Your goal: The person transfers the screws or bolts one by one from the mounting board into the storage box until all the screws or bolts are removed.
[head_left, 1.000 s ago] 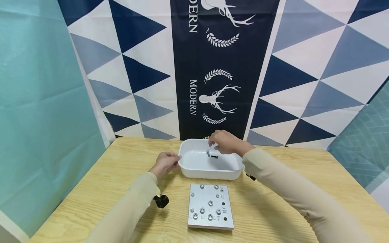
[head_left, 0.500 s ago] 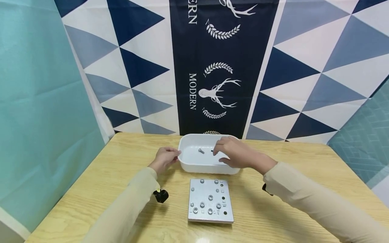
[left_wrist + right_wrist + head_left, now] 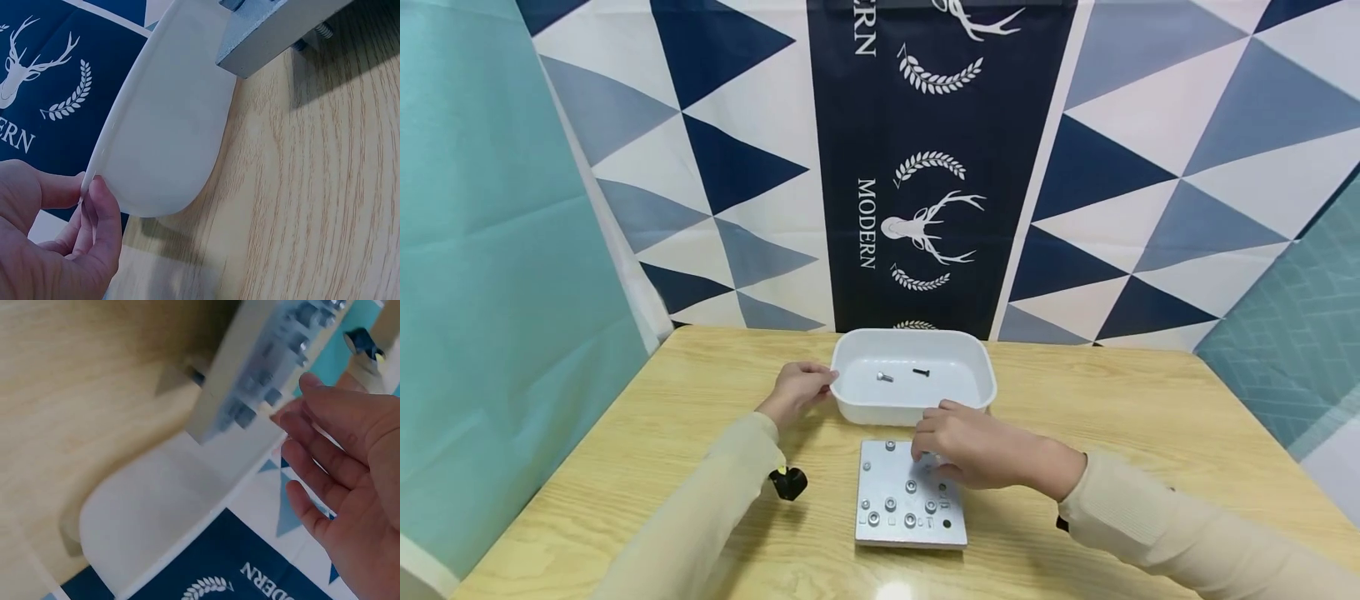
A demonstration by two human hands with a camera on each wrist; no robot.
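My left hand (image 3: 797, 390) pinches the left rim of a white plastic tray (image 3: 880, 414) between thumb and fingers; in the left wrist view the thumb (image 3: 62, 189) lies against that rim. Inside the tray lie a silver screw (image 3: 885, 377) and a black screw (image 3: 922, 372). My right hand (image 3: 962, 442) is over the far right part of a silver metal plate (image 3: 880, 479), fingers loosely bent. Nothing shows between its thumb and fingers in the right wrist view. Several socket-head screws (image 3: 910, 520) stand in the plate, and part of its top is hidden under the hand.
Plate and tray rest on a wooden table (image 3: 715, 367), the plate nearer to me. Behind the table hangs a patterned cloth (image 3: 917, 167); a teal cloth (image 3: 520, 292) covers the left side. Screw ends (image 3: 324, 29) stick out beneath the plate.
My right hand has come out of the tray, back toward me, to above the plate. The silver screw in the tray lies further left and turned. My left hand still holds the rim.
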